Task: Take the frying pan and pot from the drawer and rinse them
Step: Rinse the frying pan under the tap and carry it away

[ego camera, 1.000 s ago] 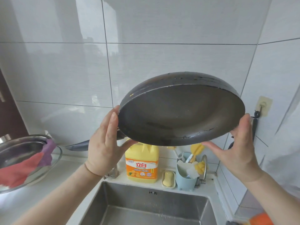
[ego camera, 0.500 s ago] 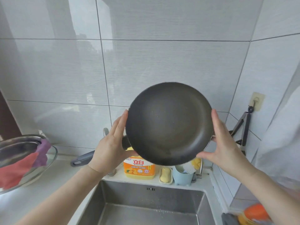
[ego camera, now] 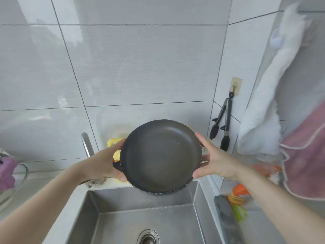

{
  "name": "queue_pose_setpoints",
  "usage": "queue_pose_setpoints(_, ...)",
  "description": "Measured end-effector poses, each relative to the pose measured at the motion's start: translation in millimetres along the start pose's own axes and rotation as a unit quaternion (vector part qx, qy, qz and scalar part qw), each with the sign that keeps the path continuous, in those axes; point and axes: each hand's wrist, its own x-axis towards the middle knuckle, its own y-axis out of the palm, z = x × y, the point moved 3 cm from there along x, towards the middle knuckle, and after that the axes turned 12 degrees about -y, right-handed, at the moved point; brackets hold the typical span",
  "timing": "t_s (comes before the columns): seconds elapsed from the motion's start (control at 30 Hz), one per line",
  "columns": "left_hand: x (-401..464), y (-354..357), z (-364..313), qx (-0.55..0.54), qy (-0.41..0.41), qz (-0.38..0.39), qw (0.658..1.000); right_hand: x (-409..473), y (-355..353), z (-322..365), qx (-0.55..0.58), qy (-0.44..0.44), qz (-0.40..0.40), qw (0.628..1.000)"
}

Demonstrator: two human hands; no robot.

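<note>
A dark frying pan (ego camera: 161,155) is held tilted toward me above the back of the steel sink (ego camera: 126,219), its inside facing the camera. Water dribbles from its lower rim into the sink. My left hand (ego camera: 103,162) grips the pan's left rim where the handle joins, thumb over the edge. My right hand (ego camera: 213,160) holds the right rim with fingers spread along it. The handle is mostly hidden behind my left hand. No pot is in view.
A faucet (ego camera: 87,144) rises behind my left hand. A yellow detergent bottle (ego camera: 113,143) peeks out behind the pan. Black tongs (ego camera: 222,124) hang on the right wall beside white and pink towels (ego camera: 274,95). A glass bowl (ego camera: 12,180) with cloth sits at left.
The pan has come down from chest height to just above the sink, and water now runs off its lower edge. Both hands stayed on its rim.
</note>
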Motion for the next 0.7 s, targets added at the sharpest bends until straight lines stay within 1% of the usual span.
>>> queue_pose_setpoints(0.13, -2, 9, -17, 0.014, 0.012, 0.024, 1.000, -29, -4, -6, 0.017, 0.019, -0.028, 0.999)
queue_pose_setpoints(0.23, -4, 24, -42, 0.014, 0.024, 0.041, 0.999, -61, -16, -8, 0.040, 0.012, -0.057, 0.998)
queue_pose_setpoints(0.37, -12, 57, -89, 0.014, 0.048, 0.077, 0.996, -125, -41, -17, 0.061, 0.062, -0.096, 0.992)
queue_pose_setpoints(0.5, -24, 101, -148, 0.023, 0.105, 0.120, 0.987, -207, -76, -16, 0.017, 0.062, -0.144, 0.987)
queue_pose_setpoints(0.57, -36, 131, -184, 0.031, 0.125, 0.133, 0.983, -256, -92, -13, 0.016, 0.058, -0.165, 0.984)
queue_pose_setpoints(0.7, -69, 214, -275, 0.041, 0.186, 0.179, 0.965, -387, -130, -8, 0.003, 0.111, -0.232, 0.966)
